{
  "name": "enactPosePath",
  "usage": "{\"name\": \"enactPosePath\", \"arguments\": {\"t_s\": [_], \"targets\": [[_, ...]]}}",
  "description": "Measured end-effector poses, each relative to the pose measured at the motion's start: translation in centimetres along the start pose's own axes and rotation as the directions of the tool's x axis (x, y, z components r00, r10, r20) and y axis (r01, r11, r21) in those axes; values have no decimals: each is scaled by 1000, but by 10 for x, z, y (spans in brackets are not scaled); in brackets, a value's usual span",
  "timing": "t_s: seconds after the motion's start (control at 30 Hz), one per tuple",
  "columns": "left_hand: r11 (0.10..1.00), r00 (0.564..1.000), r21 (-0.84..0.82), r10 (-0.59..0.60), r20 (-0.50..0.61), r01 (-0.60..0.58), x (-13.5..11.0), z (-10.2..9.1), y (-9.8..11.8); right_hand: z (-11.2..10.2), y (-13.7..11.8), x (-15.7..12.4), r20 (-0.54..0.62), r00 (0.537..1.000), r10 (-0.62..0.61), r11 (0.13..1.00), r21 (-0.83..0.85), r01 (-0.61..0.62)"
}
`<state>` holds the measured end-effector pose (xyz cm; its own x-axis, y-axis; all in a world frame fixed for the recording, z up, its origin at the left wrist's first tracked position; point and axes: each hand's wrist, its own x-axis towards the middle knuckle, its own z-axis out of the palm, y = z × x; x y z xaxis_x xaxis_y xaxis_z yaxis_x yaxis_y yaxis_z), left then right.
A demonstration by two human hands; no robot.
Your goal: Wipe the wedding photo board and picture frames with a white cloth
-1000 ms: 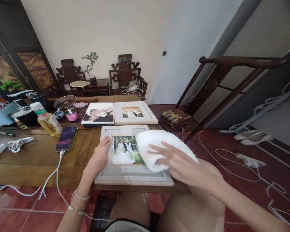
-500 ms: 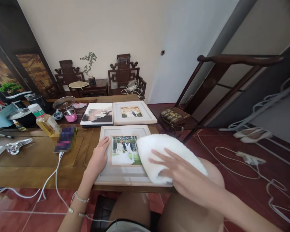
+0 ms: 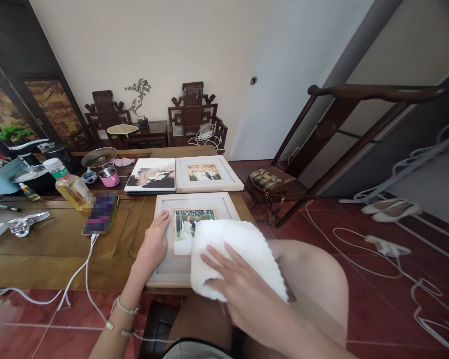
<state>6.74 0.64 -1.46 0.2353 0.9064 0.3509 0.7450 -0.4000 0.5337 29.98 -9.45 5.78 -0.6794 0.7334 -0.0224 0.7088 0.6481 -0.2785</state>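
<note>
A picture frame [image 3: 160, 269] with a pale wooden border lies flat at the table's near edge. The photo [image 3: 183, 234] inside shows a couple outdoors, partly covered. My left hand [image 3: 156, 238] grips the frame's left side, fingertips over its border and the thumb side hidden. On the frame's lower right part lies a fluffy white cloth [image 3: 235, 237] with a scalloped edge. My right hand [image 3: 230, 274] holds this cloth from above, fingers spread over it and thumb tucked at its near fold. The cloth hides the frame's lower right corner.
Behind the frame lie a second picture frame [image 3: 230, 174] and a photo panel [image 3: 168, 185]. To the left are a phone [image 3: 101, 214] on a white cable [image 3: 87, 269], a bottle [image 3: 71, 192] and a pink cup [image 3: 110, 177]. A chair [image 3: 303, 189] carrying a bag stands right.
My right hand has slid the white cloth left and toward me across the frame, covering more of the photo. My left hand stays on the frame's left side.
</note>
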Motion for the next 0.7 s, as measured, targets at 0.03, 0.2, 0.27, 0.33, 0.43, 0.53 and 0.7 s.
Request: {"name": "enactPosePath", "arguments": {"t_s": [0.03,0.2,0.27,0.33,0.43,0.53,0.7], "targets": [[1000,1000,1,3,-2,-3,1,-1,1,2,-7,9,10,1000,-21,1000,10,21],[1000,1000,-3,17,14,-17,3,-3,2,13,-18,32,12,997,-72,997,40,72],[1000,1000,-6,16,21,-16,3,-3,1,12,-12,25,-29,996,-78,995,59,80],[1000,1000,-14,13,20,-13,2,-3,0,6,-2,11,-46,997,-65,994,79,69],[1000,1000,-23,11,29,-10,0,-2,-2,-5,20,-16,-45,999,16,997,82,-13],[1000,999,-15,0,42,1,-1,-1,-4,-13,49,-38,-71,996,60,997,43,-57],[1000,999,7,14,50,-15,-3,0,-7,-35,93,-17,-291,912,289,954,16,-298]]}}
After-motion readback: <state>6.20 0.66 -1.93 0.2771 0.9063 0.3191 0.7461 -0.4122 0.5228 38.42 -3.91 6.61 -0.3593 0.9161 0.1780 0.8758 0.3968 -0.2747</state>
